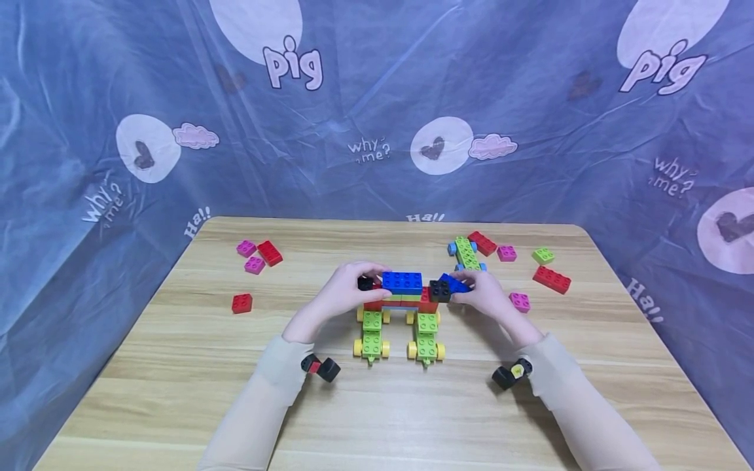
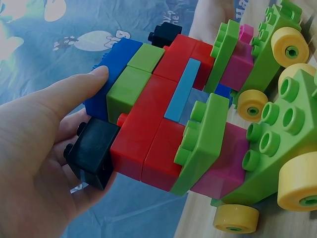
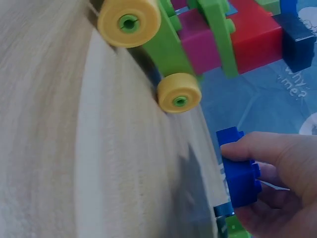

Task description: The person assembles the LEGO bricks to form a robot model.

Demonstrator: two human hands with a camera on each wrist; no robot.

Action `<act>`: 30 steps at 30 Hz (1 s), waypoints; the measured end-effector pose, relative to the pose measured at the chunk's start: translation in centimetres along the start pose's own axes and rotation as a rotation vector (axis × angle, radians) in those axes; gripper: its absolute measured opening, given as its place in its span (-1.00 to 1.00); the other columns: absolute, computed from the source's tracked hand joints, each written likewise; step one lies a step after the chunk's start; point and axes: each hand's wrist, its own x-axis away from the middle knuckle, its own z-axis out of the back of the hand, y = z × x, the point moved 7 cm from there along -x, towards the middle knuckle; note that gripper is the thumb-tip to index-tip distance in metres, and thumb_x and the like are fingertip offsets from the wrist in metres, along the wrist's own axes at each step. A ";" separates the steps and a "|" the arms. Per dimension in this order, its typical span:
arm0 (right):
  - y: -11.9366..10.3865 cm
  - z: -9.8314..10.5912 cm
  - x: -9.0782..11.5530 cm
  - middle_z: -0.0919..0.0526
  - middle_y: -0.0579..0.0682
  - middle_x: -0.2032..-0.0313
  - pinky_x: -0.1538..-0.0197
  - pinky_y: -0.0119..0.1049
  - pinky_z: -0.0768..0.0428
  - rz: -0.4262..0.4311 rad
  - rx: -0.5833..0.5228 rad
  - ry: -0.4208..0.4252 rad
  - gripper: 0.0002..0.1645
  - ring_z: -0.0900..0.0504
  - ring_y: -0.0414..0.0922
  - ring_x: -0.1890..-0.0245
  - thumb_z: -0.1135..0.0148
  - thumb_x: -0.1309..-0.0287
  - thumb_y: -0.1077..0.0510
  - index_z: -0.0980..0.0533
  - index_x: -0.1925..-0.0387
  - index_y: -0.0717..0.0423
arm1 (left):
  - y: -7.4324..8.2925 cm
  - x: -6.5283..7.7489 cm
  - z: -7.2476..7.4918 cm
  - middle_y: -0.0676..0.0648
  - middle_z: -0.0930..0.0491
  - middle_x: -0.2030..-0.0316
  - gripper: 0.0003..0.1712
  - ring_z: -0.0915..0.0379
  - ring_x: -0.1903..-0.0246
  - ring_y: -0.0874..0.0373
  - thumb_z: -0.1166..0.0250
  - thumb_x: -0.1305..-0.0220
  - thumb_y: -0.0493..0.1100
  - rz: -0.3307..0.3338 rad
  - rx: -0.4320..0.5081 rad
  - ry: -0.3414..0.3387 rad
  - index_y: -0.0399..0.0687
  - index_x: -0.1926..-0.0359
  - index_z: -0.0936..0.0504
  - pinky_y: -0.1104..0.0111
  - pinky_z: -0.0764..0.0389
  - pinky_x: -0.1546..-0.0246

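A toy-brick build stands mid-table, with a blue brick (image 1: 402,282) on top, green bricks (image 2: 130,89) under it and red bricks (image 2: 143,134) below. Black bricks (image 1: 439,290) sit at both ends. Two green wheeled bases (image 1: 372,337) with yellow wheels carry it, purple bricks (image 3: 198,42) between. My left hand (image 1: 347,288) grips the build's left end, thumb on the top blue brick, fingers behind the black brick (image 2: 94,151). Beside the right end, my right hand (image 1: 485,294) pinches a separate blue brick (image 3: 240,181) between thumb and fingers, apart from the build in the right wrist view.
Behind my right hand is a green wheeled base (image 1: 467,252) with blue wheels. Red bricks (image 1: 551,279), pink bricks (image 1: 520,301) and a green brick (image 1: 543,255) lie at the right. More red (image 1: 242,303) and pink bricks (image 1: 254,264) are at the left. A printed blue cloth (image 1: 377,98) hangs behind.
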 end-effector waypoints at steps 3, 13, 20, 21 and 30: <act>-0.6 0.6 0.2 -0.60 0.35 0.04 0.01 0.01 -0.59 0.016 0.006 0.029 -0.39 -0.58 0.19 0.05 -0.36 0.01 0.24 -0.48 -0.13 0.32 | 0.0 0.0 0.0 -0.08 -0.66 0.08 -0.47 -0.56 0.08 0.10 -0.42 -0.13 -0.05 0.004 0.000 0.000 -0.15 -0.12 -0.59 0.18 -0.54 -0.04; -2.6 3.0 0.0 -0.55 0.39 -0.03 0.01 0.08 -0.61 0.060 -0.052 0.125 -0.40 -0.59 0.24 0.06 -0.36 0.00 0.26 -0.49 -0.14 0.33 | -0.1 0.0 0.0 -0.09 -0.65 0.05 -0.45 -0.55 0.06 0.08 -0.41 -0.14 -0.06 -0.002 -0.004 -0.008 -0.18 -0.13 -0.58 0.15 -0.54 -0.05; -4.0 4.2 -0.5 -0.57 0.33 -0.03 0.30 -0.17 -0.65 0.070 -0.089 0.182 -0.41 -0.62 0.17 0.19 -0.39 0.00 0.21 -0.52 -0.13 0.25 | -0.1 0.0 -0.1 -0.08 -0.66 0.06 -0.46 -0.55 0.07 0.09 -0.41 -0.14 -0.06 -0.008 -0.006 -0.006 -0.17 -0.13 -0.58 0.16 -0.54 -0.05; -4.2 4.3 -0.6 -0.58 0.32 -0.01 0.37 -0.22 -0.63 0.070 -0.098 0.179 -0.41 -0.62 0.15 0.22 -0.39 0.00 0.20 -0.52 -0.13 0.23 | -0.1 0.0 -0.1 -0.08 -0.66 0.07 -0.46 -0.56 0.08 0.10 -0.41 -0.14 -0.06 -0.011 -0.009 -0.005 -0.16 -0.13 -0.59 0.16 -0.54 -0.04; -7.6 4.1 -0.5 -0.60 0.24 0.01 0.45 -0.29 -0.61 0.115 -0.144 0.127 -0.43 -0.60 0.14 0.19 -0.40 -0.03 0.13 -0.54 -0.12 0.16 | 0.1 0.0 -0.1 -0.08 -0.66 0.11 -0.46 -0.57 0.11 0.11 -0.43 -0.12 -0.08 -0.027 -0.020 -0.005 -0.17 -0.13 -0.58 0.15 -0.53 -0.04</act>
